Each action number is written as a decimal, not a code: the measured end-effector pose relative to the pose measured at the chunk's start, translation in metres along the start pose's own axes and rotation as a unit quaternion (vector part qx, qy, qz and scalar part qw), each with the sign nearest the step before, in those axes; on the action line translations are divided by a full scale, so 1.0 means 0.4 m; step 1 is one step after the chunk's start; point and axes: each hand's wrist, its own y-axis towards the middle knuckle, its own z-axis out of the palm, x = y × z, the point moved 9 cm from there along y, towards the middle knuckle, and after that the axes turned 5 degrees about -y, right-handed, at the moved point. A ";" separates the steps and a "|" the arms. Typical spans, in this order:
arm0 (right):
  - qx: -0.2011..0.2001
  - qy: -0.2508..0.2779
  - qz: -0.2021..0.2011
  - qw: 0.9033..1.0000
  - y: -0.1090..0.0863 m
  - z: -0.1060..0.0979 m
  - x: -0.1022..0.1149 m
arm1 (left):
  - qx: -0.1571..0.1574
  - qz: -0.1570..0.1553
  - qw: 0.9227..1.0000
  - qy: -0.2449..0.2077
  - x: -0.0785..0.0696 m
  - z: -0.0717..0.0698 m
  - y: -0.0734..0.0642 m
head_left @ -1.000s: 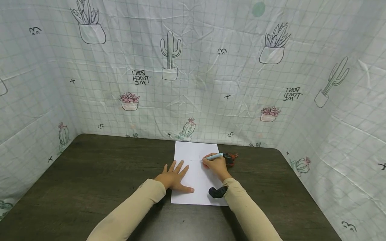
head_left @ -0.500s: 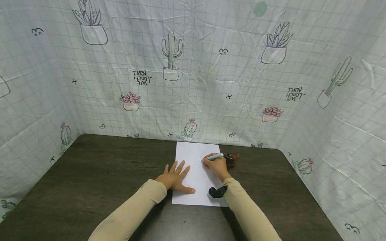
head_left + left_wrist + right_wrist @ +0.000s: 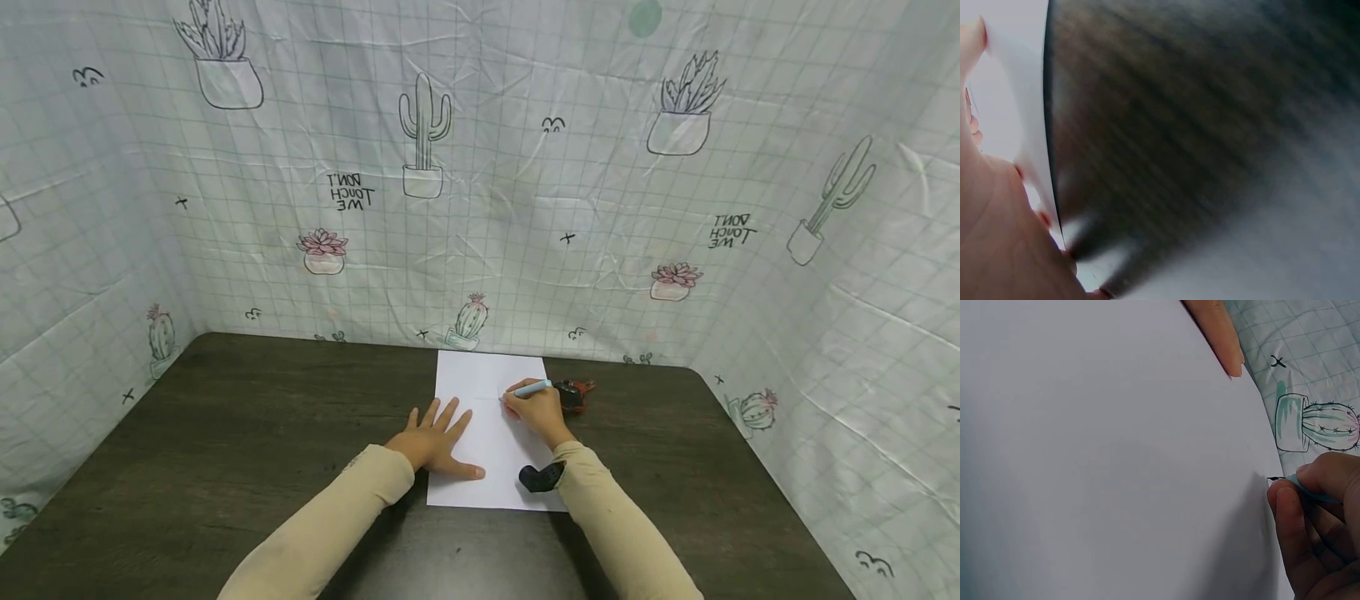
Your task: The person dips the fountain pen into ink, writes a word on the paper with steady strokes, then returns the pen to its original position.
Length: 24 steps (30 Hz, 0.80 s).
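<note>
A white sheet of paper (image 3: 487, 467) lies on the dark table, with a few faint thin lines near its upper middle. My left hand (image 3: 433, 442) rests on its left side, fingers spread and thumb stretched toward the middle. In the left wrist view the palm (image 3: 1010, 231) shows beside the paper's edge. My right hand (image 3: 538, 412) pinches a light blue pen (image 3: 532, 388), its tip down at the lines on the paper. In the right wrist view, thumb and fingers (image 3: 1291, 519) close round the pen near its dark tip.
A black and orange object (image 3: 573, 396) lies right of the paper, partly behind my right hand. The dark wooden table (image 3: 262, 417) reaches a cactus-print cloth (image 3: 510, 208) hung behind and at both sides. A black wrist device (image 3: 542, 477) sits at my right cuff.
The view shifts slightly. My right hand and the pen stay at nearly the same spot on the paper, and my left hand stays spread on it.
</note>
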 end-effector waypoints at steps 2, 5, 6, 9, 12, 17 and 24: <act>0.002 -0.006 -0.006 1.000 -0.002 0.000 0.003 | 0.000 -0.001 1.000 0.002 0.004 0.004 0.006; 0.007 -0.009 -0.011 1.000 -0.005 0.000 0.006 | -0.003 -0.002 1.000 0.008 0.006 0.006 0.010; 0.009 -0.009 -0.011 1.000 -0.007 0.000 0.007 | -0.004 -0.003 1.000 0.010 0.006 0.006 0.010; 0.014 -0.010 -0.011 1.000 -0.012 -0.001 0.007 | -0.003 -0.004 1.000 0.013 0.005 0.006 0.009; 0.019 -0.011 -0.011 1.000 -0.019 -0.001 0.008 | -0.001 -0.006 1.000 0.011 0.002 0.003 0.006; 0.025 -0.005 -0.017 1.000 -0.028 -0.002 0.012 | 0.007 -0.006 1.000 0.012 -0.003 -0.004 -0.005; 0.041 -0.001 -0.036 0.999 -0.049 0.001 0.023 | 0.011 -0.006 1.000 0.010 -0.005 -0.005 -0.007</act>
